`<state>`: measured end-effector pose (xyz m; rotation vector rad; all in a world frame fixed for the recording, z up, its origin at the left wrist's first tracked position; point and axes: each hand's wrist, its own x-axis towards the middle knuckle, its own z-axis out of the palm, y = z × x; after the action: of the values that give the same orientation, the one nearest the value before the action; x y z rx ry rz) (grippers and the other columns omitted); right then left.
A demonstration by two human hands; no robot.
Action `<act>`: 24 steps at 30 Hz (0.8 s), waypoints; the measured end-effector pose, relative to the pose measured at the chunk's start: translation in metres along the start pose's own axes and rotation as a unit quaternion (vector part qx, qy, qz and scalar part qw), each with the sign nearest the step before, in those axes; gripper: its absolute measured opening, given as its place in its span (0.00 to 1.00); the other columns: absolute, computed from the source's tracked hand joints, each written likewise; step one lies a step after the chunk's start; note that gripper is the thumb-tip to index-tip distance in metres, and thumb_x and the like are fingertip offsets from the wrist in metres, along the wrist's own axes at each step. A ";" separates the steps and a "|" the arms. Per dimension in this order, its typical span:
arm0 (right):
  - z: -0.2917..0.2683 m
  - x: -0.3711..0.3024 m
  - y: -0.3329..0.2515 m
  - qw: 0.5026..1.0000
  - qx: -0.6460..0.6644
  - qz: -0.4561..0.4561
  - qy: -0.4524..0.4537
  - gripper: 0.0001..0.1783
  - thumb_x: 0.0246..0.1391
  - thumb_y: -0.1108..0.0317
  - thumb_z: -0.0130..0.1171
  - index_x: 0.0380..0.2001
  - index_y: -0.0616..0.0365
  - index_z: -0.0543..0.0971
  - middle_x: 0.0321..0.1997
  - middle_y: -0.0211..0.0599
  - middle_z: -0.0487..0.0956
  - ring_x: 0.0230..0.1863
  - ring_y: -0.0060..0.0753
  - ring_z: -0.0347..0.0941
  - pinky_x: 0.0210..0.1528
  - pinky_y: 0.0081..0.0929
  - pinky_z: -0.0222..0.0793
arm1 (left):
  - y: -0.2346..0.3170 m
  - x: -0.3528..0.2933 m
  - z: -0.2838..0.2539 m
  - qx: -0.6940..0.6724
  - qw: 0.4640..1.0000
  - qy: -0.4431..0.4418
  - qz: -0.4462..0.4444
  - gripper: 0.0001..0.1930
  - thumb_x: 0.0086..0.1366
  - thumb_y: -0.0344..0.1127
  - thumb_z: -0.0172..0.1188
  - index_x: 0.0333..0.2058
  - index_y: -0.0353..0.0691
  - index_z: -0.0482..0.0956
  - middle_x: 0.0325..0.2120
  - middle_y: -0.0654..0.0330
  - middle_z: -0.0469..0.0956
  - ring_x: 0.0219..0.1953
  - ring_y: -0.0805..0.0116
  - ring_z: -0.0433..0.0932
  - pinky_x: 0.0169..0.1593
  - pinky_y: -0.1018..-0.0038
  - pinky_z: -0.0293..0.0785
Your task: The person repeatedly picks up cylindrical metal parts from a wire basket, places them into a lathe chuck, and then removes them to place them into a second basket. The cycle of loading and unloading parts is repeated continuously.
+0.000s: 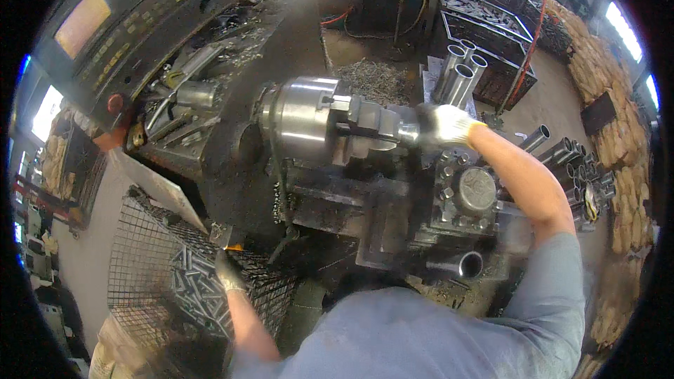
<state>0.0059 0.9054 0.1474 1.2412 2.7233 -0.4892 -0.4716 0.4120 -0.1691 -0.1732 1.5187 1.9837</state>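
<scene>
A shiny lathe chuck [305,116] with stepped jaws [368,125] is at the centre. A short bright metal tube [408,128] sticks out of the jaws to the right. My right hand [448,125], in a white glove with darkened fingers, is closed around the tube's outer end. Low on the left, my left hand [228,271], also gloved, reaches up to a small metal box [222,234] with an orange part on the machine's front. Its fingers are dark and blurred, so their grip does not show.
A tool post [477,189] with bolts stands below my right forearm, and a tube [460,264] lies near it. Several tubes [458,83] stand upright behind; more tubes [569,154] are at right. A wire basket [144,253] of metal pieces sits lower left. A control panel [133,24] rises upper left.
</scene>
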 end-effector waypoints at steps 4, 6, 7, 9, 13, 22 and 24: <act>-0.023 -0.127 -0.005 0.939 0.178 0.004 0.295 0.29 0.54 0.57 0.66 0.59 0.57 0.81 0.47 0.51 0.86 0.47 0.39 0.84 0.53 0.34 0.77 | 0.033 -0.069 0.043 0.453 0.805 0.225 0.311 0.29 0.77 0.49 0.56 0.62 0.27 0.70 0.57 0.42 0.79 0.59 0.44 0.78 0.61 0.60 0.74; -0.008 -0.189 -0.009 0.885 0.257 0.053 0.385 0.21 0.61 0.65 0.62 0.55 0.62 0.82 0.43 0.39 0.86 0.40 0.23 0.80 0.49 0.25 0.75 | 0.086 -0.116 0.097 0.404 0.705 0.178 0.555 0.23 0.72 0.33 0.62 0.60 0.27 0.73 0.57 0.40 0.79 0.59 0.45 0.78 0.63 0.58 0.72; 0.003 -0.214 -0.008 0.866 0.262 0.130 0.406 0.21 0.62 0.69 0.62 0.56 0.66 0.81 0.43 0.36 0.85 0.40 0.24 0.80 0.47 0.25 0.75 | 0.123 -0.138 0.126 0.391 0.690 0.114 0.599 0.21 0.68 0.27 0.64 0.57 0.27 0.75 0.53 0.42 0.80 0.55 0.45 0.79 0.61 0.57 0.73; 0.038 -0.258 -0.004 0.782 0.415 0.138 0.444 0.23 0.63 0.67 0.67 0.58 0.67 0.79 0.47 0.37 0.83 0.44 0.25 0.79 0.49 0.24 0.75 | 0.194 -0.165 0.194 0.444 0.588 0.034 0.675 0.15 0.67 0.24 0.64 0.52 0.30 0.79 0.48 0.43 0.82 0.52 0.45 0.81 0.56 0.56 0.75; 0.104 -0.310 0.014 0.832 0.256 0.241 0.428 0.23 0.64 0.65 0.67 0.57 0.68 0.80 0.51 0.40 0.83 0.48 0.26 0.79 0.53 0.25 0.75 | 0.309 -0.124 0.319 0.590 0.533 0.066 0.603 0.29 0.70 0.40 0.59 0.67 0.40 0.68 0.41 0.39 0.84 0.41 0.40 0.84 0.45 0.51 0.79; 0.145 -0.393 -0.032 0.856 0.277 0.242 0.364 0.17 0.59 0.73 0.62 0.51 0.65 0.82 0.45 0.40 0.86 0.47 0.28 0.81 0.55 0.28 0.75 | 0.352 -0.091 0.372 0.661 0.531 0.114 0.518 0.37 0.71 0.48 0.57 0.74 0.45 0.59 0.50 0.42 0.84 0.51 0.44 0.84 0.53 0.53 0.79; 0.151 -0.393 -0.036 0.865 0.291 0.236 0.335 0.18 0.56 0.74 0.63 0.51 0.65 0.82 0.43 0.38 0.86 0.45 0.26 0.81 0.53 0.26 0.76 | 0.295 -0.145 0.348 0.515 0.535 0.071 0.666 0.28 0.71 0.42 0.60 0.66 0.39 0.70 0.50 0.42 0.84 0.50 0.46 0.85 0.53 0.56 0.80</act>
<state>0.2327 0.5517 0.1039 2.5737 2.6386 -1.0143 -0.4265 0.6292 0.2549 1.8602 3.1067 1.2653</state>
